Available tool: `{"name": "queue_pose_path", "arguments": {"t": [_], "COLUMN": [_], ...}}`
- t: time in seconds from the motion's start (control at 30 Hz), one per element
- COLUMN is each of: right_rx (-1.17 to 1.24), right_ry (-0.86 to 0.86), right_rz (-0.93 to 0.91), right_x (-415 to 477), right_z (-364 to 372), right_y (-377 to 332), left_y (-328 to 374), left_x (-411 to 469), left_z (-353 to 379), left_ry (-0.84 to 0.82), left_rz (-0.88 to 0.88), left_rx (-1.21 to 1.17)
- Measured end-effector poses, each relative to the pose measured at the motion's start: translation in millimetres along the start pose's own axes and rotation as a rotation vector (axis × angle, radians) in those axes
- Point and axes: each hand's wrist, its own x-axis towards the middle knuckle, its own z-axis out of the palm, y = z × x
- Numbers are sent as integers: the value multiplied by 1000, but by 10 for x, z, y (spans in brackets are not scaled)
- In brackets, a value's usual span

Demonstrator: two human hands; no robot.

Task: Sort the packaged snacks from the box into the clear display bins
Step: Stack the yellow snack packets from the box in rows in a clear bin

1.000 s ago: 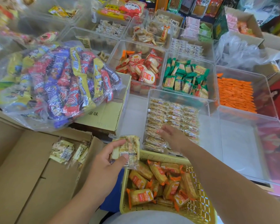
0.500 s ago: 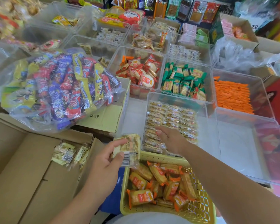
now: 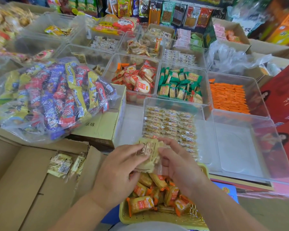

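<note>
Both hands, the left hand [image 3: 118, 169] and right hand [image 3: 178, 165], grip a pale snack packet [image 3: 148, 154] above the yellow basket [image 3: 157, 215]; placing it into the half-filled clear bin [image 3: 172, 104] likely comes next.

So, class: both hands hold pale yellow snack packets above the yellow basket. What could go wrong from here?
1. The pale yellow snack packets, pinched between left hand and right hand, might slip into the yellow plastic basket of orange packets.
2. The clear plastic bin of matching packets looks nearly full, so additions may spill.
</note>
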Motion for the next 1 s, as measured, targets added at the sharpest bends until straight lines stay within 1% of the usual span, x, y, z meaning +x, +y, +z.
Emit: {"name": "queue_pose_path", "arguments": {"t": [0.07,0.1,0.13,0.17,0.2,0.23,0.27,0.3,0.37,0.4,0.47,0.5,0.53,0.57,0.63,0.67,0.73,0.8,0.83,0.9,0.97,1.0], "right_rx": [27,34,32,22,9,-6,-21,-39,-111,-189,-388,-456,-476,-472,-476,-506,-578,-607,-637,-733,-862,-950], "right_ry": [10,14,20,26,25,16,0,-16,-8,39,208,280,307,278,179,162,177,259,299,393,456,462], "right_rz": [-32,-43,-49,-53,-54,-53,-48,-44,-41,-49,-74,-91,-111,-128,-137,-150,-201,-227,-235,-255,-294,-306], "right_x": [-32,-51,-68,-82,-89,-98,-108,-113,-116,-112,-104,-110,-119,-123,-108,-90,-18,80,142,287,458,559], "right_z": [-59,-79,-90,-103,-119,-135,-142,-152,-160,-154,-139,-119,-98,-78,-45,-26,-48,-87,-137,-268,-398,-449], "right_y": [9,1,-10,-13,-5,3,7,17,47,65,103,110,108,107,102,83,55,-16,-47,-128,-235,-289], "left_y": [23,35,59,70,74,67,57,50,60,61,47,38,38,45,102,141,163,114,61,-103,-320,-424], "left_x": [-10,-12,-9,1,20,23,29,48,77,70,71,85,107,129,190,225,278,315,335,362,346,335], "left_z": [-9,-37,-59,-60,-47,-14,29,65,125,161,231,255,274,291,315,329,379,444,471,535,630,683], "left_ry": [-81,-121,-178,-224,-233,-210,-175,-135,-84,-54,11,39,55,49,-17,-64,-172,-280,-301,-246,-200,-223], "left_rz": [-167,-291,-434,-584,-725,-845,-946,-1019,-1044,-1045,-1028,-1000,-947,-869,-716,-661,-564,-509,-524,-608,-730,-797], "left_rx": [-30,-63,-151,-298,-512,-749,-935,-1045,-1061,-1033,-928,-844,-760,-685,-624,-642,-641,-586,-551,-451,-315,-270]}}
